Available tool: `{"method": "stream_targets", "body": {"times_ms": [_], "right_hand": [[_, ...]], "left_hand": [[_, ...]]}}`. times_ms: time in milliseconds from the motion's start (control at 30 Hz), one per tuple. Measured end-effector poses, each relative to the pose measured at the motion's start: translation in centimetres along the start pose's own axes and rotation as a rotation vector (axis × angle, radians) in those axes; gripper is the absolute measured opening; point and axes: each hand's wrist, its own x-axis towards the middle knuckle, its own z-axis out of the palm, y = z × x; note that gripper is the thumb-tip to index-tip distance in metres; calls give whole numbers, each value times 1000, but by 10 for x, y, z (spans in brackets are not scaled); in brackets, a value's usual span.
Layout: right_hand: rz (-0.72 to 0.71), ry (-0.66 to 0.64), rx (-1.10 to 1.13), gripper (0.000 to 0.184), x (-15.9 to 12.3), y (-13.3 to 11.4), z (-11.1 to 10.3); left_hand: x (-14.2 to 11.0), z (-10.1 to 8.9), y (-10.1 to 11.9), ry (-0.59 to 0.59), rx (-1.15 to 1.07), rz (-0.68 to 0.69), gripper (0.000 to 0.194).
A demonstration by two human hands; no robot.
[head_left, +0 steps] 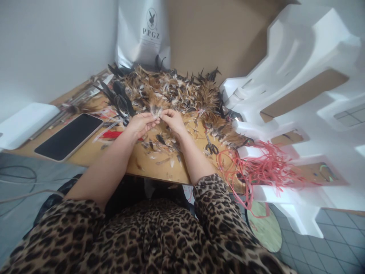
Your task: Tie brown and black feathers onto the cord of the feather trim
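Observation:
My left hand [140, 124] and my right hand [172, 120] meet over the wooden table [151, 167], fingers pinched together on a small bunch of brown feathers [156, 110]. Just beyond them lies a big heap of brown, black and white feathers [176, 91]. Loose feathers and scraps [159, 140] are scattered on the table under my wrists.
A black phone [68, 136] lies at the left, with a white box [24, 123] beyond it. Small scissors [211, 146] rest right of my right arm. Red cords [262, 167] spill over white foam packing [299, 95]. A silver bag [145, 34] stands at the back.

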Motion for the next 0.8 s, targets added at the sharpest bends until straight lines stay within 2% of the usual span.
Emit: {"method": "stream_targets", "body": {"times_ms": [167, 400, 633, 800], "right_hand": [[-44, -27, -55, 20, 1, 2, -1], [-61, -21, -112, 24, -1, -2, 0], [14, 35, -38, 29, 2, 4, -1], [33, 5, -20, 32, 1, 3, 0]], "left_hand": [[-2, 0, 1, -31, 11, -66, 7], [-1, 0, 1, -30, -5, -30, 4], [-3, 3, 4, 6, -59, -30, 7], [-1, 2, 3, 31, -25, -20, 5]]}}
